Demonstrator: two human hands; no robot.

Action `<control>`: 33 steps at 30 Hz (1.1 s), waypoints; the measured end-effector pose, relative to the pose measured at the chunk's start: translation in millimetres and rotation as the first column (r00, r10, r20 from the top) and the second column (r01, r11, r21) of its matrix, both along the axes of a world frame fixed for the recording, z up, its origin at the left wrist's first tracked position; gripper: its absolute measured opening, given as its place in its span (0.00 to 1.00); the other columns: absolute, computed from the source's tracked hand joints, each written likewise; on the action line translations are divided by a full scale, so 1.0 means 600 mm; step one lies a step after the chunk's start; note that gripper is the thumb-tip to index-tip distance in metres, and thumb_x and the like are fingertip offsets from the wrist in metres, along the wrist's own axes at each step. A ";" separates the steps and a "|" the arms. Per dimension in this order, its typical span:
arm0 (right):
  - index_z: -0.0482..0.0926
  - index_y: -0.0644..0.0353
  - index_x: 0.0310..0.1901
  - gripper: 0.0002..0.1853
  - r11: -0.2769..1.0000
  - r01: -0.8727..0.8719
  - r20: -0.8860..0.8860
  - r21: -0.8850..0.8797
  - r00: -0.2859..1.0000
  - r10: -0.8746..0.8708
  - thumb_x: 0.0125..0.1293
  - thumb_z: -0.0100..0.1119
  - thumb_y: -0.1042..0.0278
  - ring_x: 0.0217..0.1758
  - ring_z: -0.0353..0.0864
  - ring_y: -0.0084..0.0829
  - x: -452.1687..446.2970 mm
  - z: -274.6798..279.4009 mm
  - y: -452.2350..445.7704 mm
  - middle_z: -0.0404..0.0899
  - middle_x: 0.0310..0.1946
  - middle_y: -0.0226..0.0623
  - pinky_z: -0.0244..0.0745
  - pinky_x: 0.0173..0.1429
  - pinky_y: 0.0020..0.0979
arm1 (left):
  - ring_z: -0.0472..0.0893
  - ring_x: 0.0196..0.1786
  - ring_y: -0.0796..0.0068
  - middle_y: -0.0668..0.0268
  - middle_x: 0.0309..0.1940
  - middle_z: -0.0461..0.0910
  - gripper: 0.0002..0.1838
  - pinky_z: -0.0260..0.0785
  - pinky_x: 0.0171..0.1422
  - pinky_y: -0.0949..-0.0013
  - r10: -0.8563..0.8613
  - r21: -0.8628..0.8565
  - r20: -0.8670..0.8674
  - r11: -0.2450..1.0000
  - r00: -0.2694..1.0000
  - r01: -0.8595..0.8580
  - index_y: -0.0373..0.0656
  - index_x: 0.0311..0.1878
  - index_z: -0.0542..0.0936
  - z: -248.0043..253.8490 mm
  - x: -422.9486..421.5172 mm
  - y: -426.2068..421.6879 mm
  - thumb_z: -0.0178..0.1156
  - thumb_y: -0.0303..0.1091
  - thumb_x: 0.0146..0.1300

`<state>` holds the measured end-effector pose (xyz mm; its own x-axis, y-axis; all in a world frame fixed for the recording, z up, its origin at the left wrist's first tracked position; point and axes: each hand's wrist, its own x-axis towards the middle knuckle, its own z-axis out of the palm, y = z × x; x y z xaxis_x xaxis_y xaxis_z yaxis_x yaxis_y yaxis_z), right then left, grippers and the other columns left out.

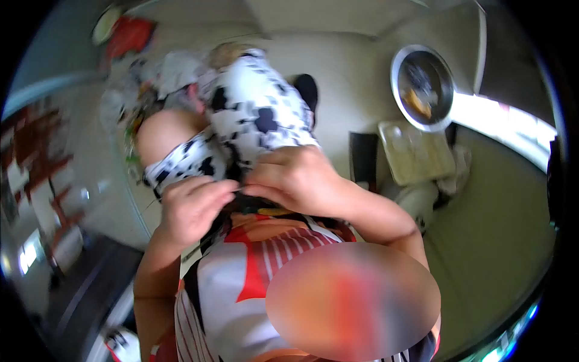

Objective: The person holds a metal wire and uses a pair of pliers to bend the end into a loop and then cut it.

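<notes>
My left hand [196, 208] is closed in a pinch, its thumb and fingertips pressed together above my lap. Close beside it, my right hand [295, 181] is also pinched, with the fingers curled in. The fingertips of both hands almost meet. Something small and dark seems to lie between them, too small and blurred to name. Just below the hands is dark material with a yellow strip [274, 212], against a red, white and orange patterned top [241, 265]. Under and beyond the hands are my legs in white trousers with black patches [259, 111].
Right of me, a round metal basin [395, 78] holds dark and yellowish things. Near it lies a pale rectangular tray [416, 172] beside a green seat [494, 223]. Plastic bags [181, 72] and litter cover the floor at left, with a red object [129, 36] behind. A dark shoe [306, 90] shows ahead.
</notes>
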<state>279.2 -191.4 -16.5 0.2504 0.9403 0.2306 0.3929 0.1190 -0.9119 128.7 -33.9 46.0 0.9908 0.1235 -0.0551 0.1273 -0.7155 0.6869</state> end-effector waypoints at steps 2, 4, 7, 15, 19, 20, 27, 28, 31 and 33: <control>0.80 0.61 0.28 0.05 0.997 -0.074 -0.077 -0.030 0.994 0.072 0.52 0.67 0.71 0.27 0.79 0.40 -0.001 0.005 0.004 0.78 0.24 0.38 0.73 0.30 0.36 | 0.74 0.19 0.66 0.65 0.17 0.71 0.08 0.65 0.22 0.64 -0.086 0.158 0.039 0.984 0.996 0.079 0.42 0.35 0.80 -0.001 -0.012 -0.008 0.65 0.30 0.49; 0.79 0.60 0.27 0.06 0.991 -0.106 -0.031 -0.080 0.994 0.103 0.53 0.66 0.68 0.25 0.78 0.40 -0.008 0.009 0.018 0.77 0.22 0.38 0.71 0.28 0.36 | 0.75 0.20 0.65 0.66 0.18 0.72 0.08 0.65 0.22 0.64 -0.033 0.131 0.015 0.991 0.999 0.031 0.44 0.36 0.79 -0.009 -0.030 -0.001 0.62 0.29 0.51; 0.78 0.59 0.26 0.06 0.991 -0.100 -0.013 -0.084 0.995 0.099 0.52 0.66 0.69 0.22 0.77 0.39 -0.007 0.016 0.052 0.75 0.19 0.37 0.71 0.25 0.35 | 0.75 0.20 0.65 0.66 0.19 0.73 0.10 0.65 0.22 0.64 0.059 0.074 0.019 0.995 0.998 -0.060 0.46 0.39 0.79 -0.025 -0.054 0.017 0.59 0.28 0.51; 0.80 0.65 0.29 0.05 0.970 0.116 -0.383 -0.212 0.904 -0.192 0.57 0.65 0.74 0.28 0.79 0.26 0.090 0.013 0.074 0.80 0.26 0.35 0.72 0.35 0.25 | 0.75 0.26 0.64 0.63 0.22 0.73 0.13 0.67 0.27 0.64 0.089 0.354 0.202 0.922 0.975 -0.158 0.44 0.41 0.82 -0.019 -0.035 0.156 0.62 0.28 0.50; 0.79 0.65 0.34 0.05 0.914 0.351 -0.739 -0.205 0.557 -0.380 0.64 0.58 0.72 0.26 0.74 0.22 0.129 -0.074 0.070 0.78 0.29 0.33 0.70 0.34 0.22 | 0.78 0.30 0.68 0.66 0.26 0.78 0.07 0.70 0.32 0.67 -0.005 0.562 0.142 0.824 0.990 -0.077 0.45 0.37 0.82 -0.035 0.038 0.215 0.60 0.28 0.53; 0.78 0.64 0.33 0.05 0.893 0.386 -0.778 -0.231 0.478 -0.408 0.64 0.59 0.71 0.26 0.75 0.22 0.142 -0.095 0.074 0.78 0.28 0.33 0.71 0.33 0.23 | 0.77 0.31 0.66 0.65 0.27 0.78 0.08 0.69 0.33 0.65 -0.001 0.524 0.106 0.850 0.994 -0.055 0.45 0.38 0.82 -0.055 0.057 0.239 0.60 0.28 0.53; 0.76 0.56 0.30 0.07 0.728 0.398 -0.800 -0.559 -0.027 -0.599 0.63 0.59 0.65 0.23 0.72 0.21 0.259 -0.315 0.097 0.73 0.20 0.26 0.71 0.30 0.25 | 0.79 0.40 0.62 0.64 0.33 0.82 0.09 0.67 0.50 0.61 -0.043 0.553 0.002 0.832 0.999 0.035 0.47 0.41 0.82 -0.211 0.144 0.389 0.59 0.31 0.56; 0.76 0.55 0.30 0.07 0.699 0.399 -0.779 -0.594 -0.066 -0.624 0.63 0.59 0.65 0.23 0.72 0.21 0.274 -0.346 0.106 0.72 0.19 0.25 0.71 0.29 0.25 | 0.79 0.41 0.61 0.63 0.33 0.82 0.09 0.67 0.50 0.60 -0.026 0.549 -0.015 0.835 1.000 0.030 0.47 0.41 0.82 -0.230 0.145 0.410 0.59 0.32 0.56; 0.75 0.54 0.29 0.07 0.621 0.395 -0.715 -0.677 -0.158 -0.681 0.63 0.59 0.65 0.22 0.70 0.21 0.301 -0.416 0.125 0.70 0.18 0.23 0.71 0.29 0.26 | 0.80 0.37 0.66 0.63 0.31 0.82 0.08 0.69 0.45 0.64 0.126 0.347 -0.048 0.932 0.991 -0.102 0.46 0.41 0.82 -0.303 0.147 0.448 0.59 0.33 0.59; 0.75 0.53 0.29 0.07 0.583 0.423 -0.694 -0.693 -0.173 -0.699 0.63 0.58 0.65 0.22 0.69 0.21 0.320 -0.444 0.136 0.69 0.18 0.23 0.71 0.29 0.27 | 0.79 0.33 0.70 0.64 0.29 0.82 0.08 0.69 0.41 0.68 0.286 -0.080 -0.083 0.953 0.955 -0.292 0.45 0.40 0.82 -0.353 0.157 0.458 0.58 0.33 0.60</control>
<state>471.4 -110.0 -283.0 0.5601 0.2778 -0.7805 -0.8283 0.1715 -0.5333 222.7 240.7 -165.8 0.9068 0.3951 -0.1467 0.3691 -0.5764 0.7291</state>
